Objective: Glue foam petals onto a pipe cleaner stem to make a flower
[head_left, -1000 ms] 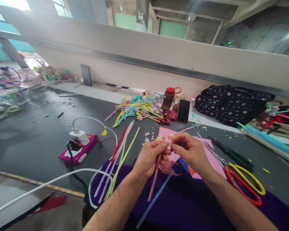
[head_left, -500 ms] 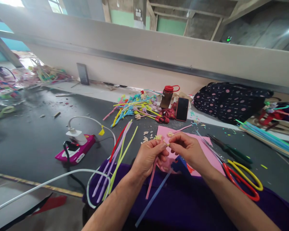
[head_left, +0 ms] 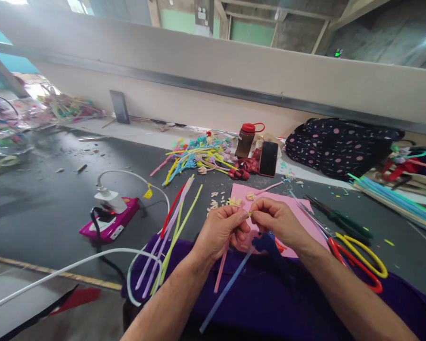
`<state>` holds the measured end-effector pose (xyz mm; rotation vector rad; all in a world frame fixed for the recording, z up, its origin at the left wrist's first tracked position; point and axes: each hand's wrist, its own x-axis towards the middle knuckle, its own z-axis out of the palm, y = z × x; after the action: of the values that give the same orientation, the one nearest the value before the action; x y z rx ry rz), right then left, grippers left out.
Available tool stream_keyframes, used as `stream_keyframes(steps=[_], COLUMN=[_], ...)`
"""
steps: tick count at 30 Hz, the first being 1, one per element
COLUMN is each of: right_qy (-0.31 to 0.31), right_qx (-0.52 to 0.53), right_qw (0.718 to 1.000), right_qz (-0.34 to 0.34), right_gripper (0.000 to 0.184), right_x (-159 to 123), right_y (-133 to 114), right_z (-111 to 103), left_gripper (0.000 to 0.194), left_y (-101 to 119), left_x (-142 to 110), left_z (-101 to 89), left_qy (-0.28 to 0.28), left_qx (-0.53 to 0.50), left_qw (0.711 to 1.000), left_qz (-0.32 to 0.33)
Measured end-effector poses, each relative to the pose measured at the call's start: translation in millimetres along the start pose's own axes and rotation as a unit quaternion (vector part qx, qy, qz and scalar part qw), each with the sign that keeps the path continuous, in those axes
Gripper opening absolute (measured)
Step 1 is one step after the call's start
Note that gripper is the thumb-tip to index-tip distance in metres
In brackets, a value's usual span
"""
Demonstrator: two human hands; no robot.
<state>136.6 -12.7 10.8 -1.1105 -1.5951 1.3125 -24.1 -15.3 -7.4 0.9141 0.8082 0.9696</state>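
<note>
My left hand is closed around a pink stick that hangs down from its fist. My right hand pinches a tiny yellow piece at the tip of that stick, fingertips of both hands meeting above a pink sheet. A blue stick slants down between my forearms over purple cloth; which hand holds it I cannot tell.
Several loose coloured sticks lie left of my hands. Red and yellow scissors and green scissors lie to the right. Behind are a pile of finished pieces, a bottle, a phone, a spotted bag. A pink power strip sits left.
Both hands stay together on the stick's tip with only slight finger movement; the view has shifted a little.
</note>
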Motion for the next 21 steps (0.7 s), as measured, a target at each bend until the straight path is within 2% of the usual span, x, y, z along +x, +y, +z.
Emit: stream_keyframes(steps=[7,15,18,21], right_qy=[-0.040,-0.066,-0.038,0.050], right_qx=[0.017,0.016,-0.007,-0.063], right_qw=[0.999,0.997,0.998,0.991], right_qz=[-0.009,-0.031,-0.048,-0.108], right_gripper=[0.011,0.014,0.015,0.014], right_x=[1.5,5.5,5.8,3.2], right_y=[5.5,5.9,4.5,5.4], right_z=[-4.1,-9.0,-6.5,-0.8], left_gripper=[0.027,0.025,0.027,0.028], left_y=[-3.5,-1.6,-0.1,-0.2], left_x=[1.5,1.2,1.2,1.9], left_z=[0.0,3.1,3.3,1.8], left_qy=[-0.014,0.002,0.015,0.021], left_qx=[0.002,0.002,-0.008,-0.033], left_qw=[1.000,1.000,1.000,0.999], left_qz=[-0.019,-0.020,-0.013,-0.004])
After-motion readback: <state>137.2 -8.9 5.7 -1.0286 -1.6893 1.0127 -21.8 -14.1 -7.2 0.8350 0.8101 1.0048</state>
